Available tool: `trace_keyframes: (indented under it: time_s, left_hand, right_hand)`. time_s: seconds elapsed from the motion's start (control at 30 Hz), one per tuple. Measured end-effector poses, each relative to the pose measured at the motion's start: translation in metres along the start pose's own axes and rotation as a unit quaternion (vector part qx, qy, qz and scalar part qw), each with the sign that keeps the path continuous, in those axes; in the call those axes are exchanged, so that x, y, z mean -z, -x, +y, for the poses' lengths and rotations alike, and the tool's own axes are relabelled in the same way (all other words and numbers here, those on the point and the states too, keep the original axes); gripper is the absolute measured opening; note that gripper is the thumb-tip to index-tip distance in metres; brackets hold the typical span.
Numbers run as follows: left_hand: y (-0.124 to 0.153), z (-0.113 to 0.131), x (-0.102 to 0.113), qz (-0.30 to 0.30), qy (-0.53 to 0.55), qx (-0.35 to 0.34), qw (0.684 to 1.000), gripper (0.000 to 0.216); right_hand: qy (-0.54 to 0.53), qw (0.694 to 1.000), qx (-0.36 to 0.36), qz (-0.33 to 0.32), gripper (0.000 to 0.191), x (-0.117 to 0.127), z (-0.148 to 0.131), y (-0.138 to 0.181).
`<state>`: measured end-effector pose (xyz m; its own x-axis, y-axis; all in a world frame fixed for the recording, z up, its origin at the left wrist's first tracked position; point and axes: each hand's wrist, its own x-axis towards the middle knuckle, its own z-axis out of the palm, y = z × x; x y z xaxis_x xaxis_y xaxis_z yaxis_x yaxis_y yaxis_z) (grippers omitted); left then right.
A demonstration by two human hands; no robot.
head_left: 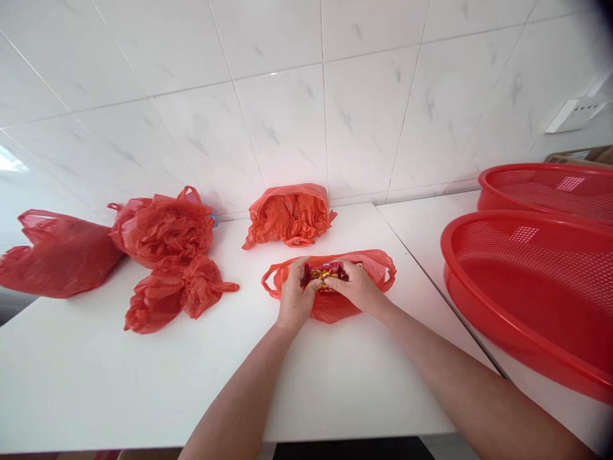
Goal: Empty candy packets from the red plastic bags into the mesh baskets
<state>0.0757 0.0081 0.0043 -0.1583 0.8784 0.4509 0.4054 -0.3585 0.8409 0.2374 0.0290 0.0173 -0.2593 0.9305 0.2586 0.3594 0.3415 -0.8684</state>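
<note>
1. Here's the left forearm (244, 390), bare, rising from the bottom edge and leaning inward to the right.
2. Over to the right forearm (445, 364), also bare, cutting a long, low diagonal in from the bottom right corner.
3. Left hand (294, 297): fingers pointing forward and curled, thumb turned inward, a firm two-sided hold!
4. Right hand (358, 287): knuckles up, fingers bent, thumb aimed left, gripping from its side.
5. And look at those thumbs (333, 282), tip facing tip, very close; whether they touch, you can't tell.
</note>
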Motion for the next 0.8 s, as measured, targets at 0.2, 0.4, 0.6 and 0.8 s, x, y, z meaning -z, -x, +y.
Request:
trace_keyframes:
  time_s: [0.2, 0.4, 0.6, 0.8]
  left_hand:
    - [-0.0008, -0.0021, 0.0042, -0.048, 0.030, -0.046, 0.997, 0.063]
    - [-0.0045, -0.0018, 0.0079, -0.075, 0.048, -0.063, 0.994, 0.059]
    - [-0.0045, -0.0002, 0.0078, -0.084, 0.023, -0.043, 0.995, 0.048]
    - [-0.0065, -0.0015, 0.0079, -0.049, 0.037, -0.001, 0.998, 0.040]
  right_hand:
    - [-0.076, 0.997, 0.007, -0.024, 0.015, 0.0023, -0.0004, -0.0016]
    - [0.021, 0.998, 0.057, -0.016, 0.006, 0.0003, -0.0016, -0.0021]
    - [0.064, 0.994, 0.084, -0.003, 0.003, -0.0019, -0.0015, -0.0025]
    - [0.061, 0.996, 0.058, -0.009, 0.038, -0.0008, 0.0025, -0.0015]
